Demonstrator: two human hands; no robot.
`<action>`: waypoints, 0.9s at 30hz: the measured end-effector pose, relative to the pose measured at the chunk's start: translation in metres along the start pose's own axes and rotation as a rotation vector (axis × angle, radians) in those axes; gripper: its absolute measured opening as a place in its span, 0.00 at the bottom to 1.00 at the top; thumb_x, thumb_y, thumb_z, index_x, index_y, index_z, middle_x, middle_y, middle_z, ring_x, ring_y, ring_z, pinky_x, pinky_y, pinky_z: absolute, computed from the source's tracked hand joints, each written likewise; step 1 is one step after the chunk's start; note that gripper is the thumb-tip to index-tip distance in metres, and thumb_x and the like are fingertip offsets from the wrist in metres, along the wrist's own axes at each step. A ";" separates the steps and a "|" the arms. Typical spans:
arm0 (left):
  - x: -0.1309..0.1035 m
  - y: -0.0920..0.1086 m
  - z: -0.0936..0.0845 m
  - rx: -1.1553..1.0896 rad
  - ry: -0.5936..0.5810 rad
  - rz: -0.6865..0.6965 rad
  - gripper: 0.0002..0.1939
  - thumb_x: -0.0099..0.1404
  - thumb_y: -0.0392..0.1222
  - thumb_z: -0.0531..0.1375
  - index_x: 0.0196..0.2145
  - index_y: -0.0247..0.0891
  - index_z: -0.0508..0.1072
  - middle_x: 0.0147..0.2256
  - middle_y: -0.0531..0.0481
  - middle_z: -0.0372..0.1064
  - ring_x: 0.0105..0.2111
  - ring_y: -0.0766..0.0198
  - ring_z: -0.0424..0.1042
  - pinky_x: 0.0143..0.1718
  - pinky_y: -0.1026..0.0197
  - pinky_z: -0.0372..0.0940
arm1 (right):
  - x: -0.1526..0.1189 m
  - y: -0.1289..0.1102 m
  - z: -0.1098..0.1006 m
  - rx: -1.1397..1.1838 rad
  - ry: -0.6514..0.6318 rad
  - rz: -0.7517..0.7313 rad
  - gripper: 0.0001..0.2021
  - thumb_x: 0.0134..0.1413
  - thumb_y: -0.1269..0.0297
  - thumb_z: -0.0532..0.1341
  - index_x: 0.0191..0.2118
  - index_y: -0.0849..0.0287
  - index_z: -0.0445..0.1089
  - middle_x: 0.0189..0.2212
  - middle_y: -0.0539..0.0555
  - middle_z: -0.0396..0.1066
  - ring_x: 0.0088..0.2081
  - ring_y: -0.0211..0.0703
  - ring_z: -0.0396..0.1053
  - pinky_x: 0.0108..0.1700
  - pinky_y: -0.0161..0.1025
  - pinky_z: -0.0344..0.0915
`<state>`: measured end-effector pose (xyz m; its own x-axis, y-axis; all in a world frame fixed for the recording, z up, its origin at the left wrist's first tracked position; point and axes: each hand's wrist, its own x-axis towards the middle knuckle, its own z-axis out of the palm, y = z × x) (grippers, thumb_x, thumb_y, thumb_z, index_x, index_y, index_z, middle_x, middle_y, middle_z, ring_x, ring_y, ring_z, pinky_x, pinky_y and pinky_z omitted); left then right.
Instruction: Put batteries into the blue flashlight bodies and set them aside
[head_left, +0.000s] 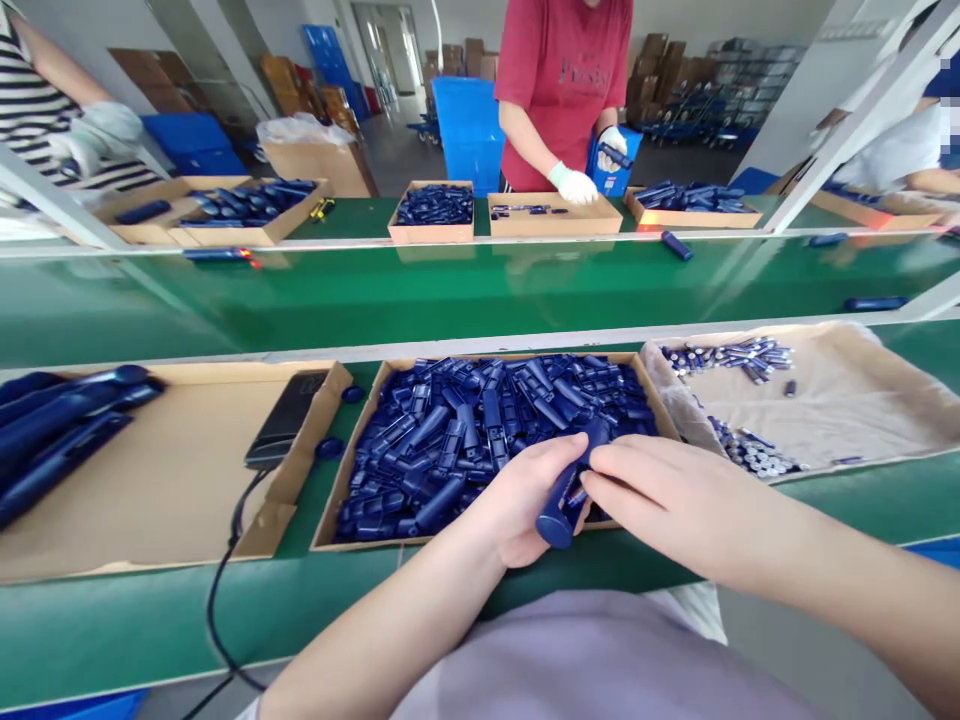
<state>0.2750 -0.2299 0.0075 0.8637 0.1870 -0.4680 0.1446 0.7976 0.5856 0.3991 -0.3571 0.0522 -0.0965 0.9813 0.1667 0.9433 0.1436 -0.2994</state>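
My left hand [525, 500] is wrapped round a dark blue cylindrical casing [559, 515], which is tilted with its rounded end toward me. The fingers of my right hand [637, 480] press on the casing's side, where a small shiny piece shows at the fingertips; what exactly they pinch is too small to tell. Both hands are over the front right part of a cardboard tray [360, 545] heaped with small blue plastic parts [450, 440]. To the right, a lined tray [840, 400] holds many small batteries [757, 455].
On the left, a cardboard tray [202, 440] holds long blue casings [67, 430] and a black device [289, 420] with a cable. Beyond a white rail, a green belt [420, 295] carries casings. Gloved people work across it.
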 end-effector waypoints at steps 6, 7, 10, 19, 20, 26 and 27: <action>-0.004 0.002 -0.001 0.010 -0.079 0.027 0.14 0.63 0.48 0.64 0.30 0.36 0.66 0.21 0.57 0.55 0.18 0.73 0.54 0.18 0.70 0.52 | 0.000 0.000 0.013 0.081 -0.018 -0.051 0.14 0.69 0.66 0.47 0.42 0.60 0.69 0.38 0.53 0.69 0.41 0.41 0.66 0.45 0.38 0.63; -0.004 0.001 -0.001 0.021 -0.085 0.027 0.14 0.63 0.48 0.63 0.32 0.36 0.66 0.21 0.56 0.56 0.18 0.73 0.54 0.18 0.70 0.52 | -0.002 0.001 0.015 0.144 -0.024 -0.001 0.13 0.69 0.65 0.48 0.42 0.58 0.69 0.39 0.52 0.69 0.42 0.40 0.66 0.46 0.38 0.63; -0.002 0.000 -0.002 0.053 -0.091 0.019 0.14 0.64 0.49 0.63 0.33 0.36 0.67 0.22 0.56 0.57 0.18 0.73 0.55 0.18 0.70 0.53 | -0.005 0.002 0.016 0.366 -0.066 0.200 0.10 0.69 0.62 0.51 0.41 0.54 0.69 0.38 0.47 0.69 0.41 0.36 0.66 0.45 0.34 0.61; -0.003 0.001 -0.002 0.098 -0.102 -0.007 0.14 0.64 0.49 0.62 0.32 0.35 0.67 0.20 0.55 0.58 0.16 0.73 0.55 0.15 0.71 0.52 | 0.005 0.002 0.007 0.642 -0.101 0.331 0.11 0.67 0.62 0.55 0.35 0.53 0.73 0.35 0.44 0.72 0.38 0.33 0.68 0.41 0.30 0.63; -0.004 0.002 -0.002 0.080 -0.100 -0.011 0.14 0.64 0.49 0.63 0.32 0.35 0.67 0.20 0.56 0.57 0.16 0.74 0.55 0.15 0.71 0.52 | 0.004 0.001 0.011 0.588 -0.092 0.276 0.10 0.67 0.63 0.55 0.36 0.53 0.73 0.35 0.45 0.72 0.38 0.33 0.68 0.41 0.31 0.64; -0.003 0.001 -0.004 -0.024 0.028 0.039 0.16 0.60 0.48 0.67 0.32 0.33 0.68 0.24 0.54 0.60 0.19 0.74 0.57 0.17 0.72 0.53 | -0.008 -0.011 0.040 0.010 0.351 -0.236 0.11 0.66 0.71 0.54 0.50 0.63 0.70 0.46 0.54 0.73 0.48 0.43 0.66 0.52 0.41 0.63; -0.003 0.001 -0.005 -0.036 0.043 0.057 0.16 0.60 0.48 0.66 0.32 0.33 0.68 0.25 0.53 0.61 0.20 0.74 0.58 0.17 0.72 0.54 | -0.010 -0.010 0.041 -0.040 0.399 -0.265 0.13 0.66 0.72 0.53 0.51 0.65 0.69 0.48 0.55 0.72 0.49 0.43 0.66 0.53 0.41 0.62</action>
<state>0.2707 -0.2272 0.0061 0.8482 0.2566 -0.4634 0.0777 0.8051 0.5880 0.3775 -0.3630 0.0154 -0.2133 0.7844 0.5824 0.9149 0.3695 -0.1626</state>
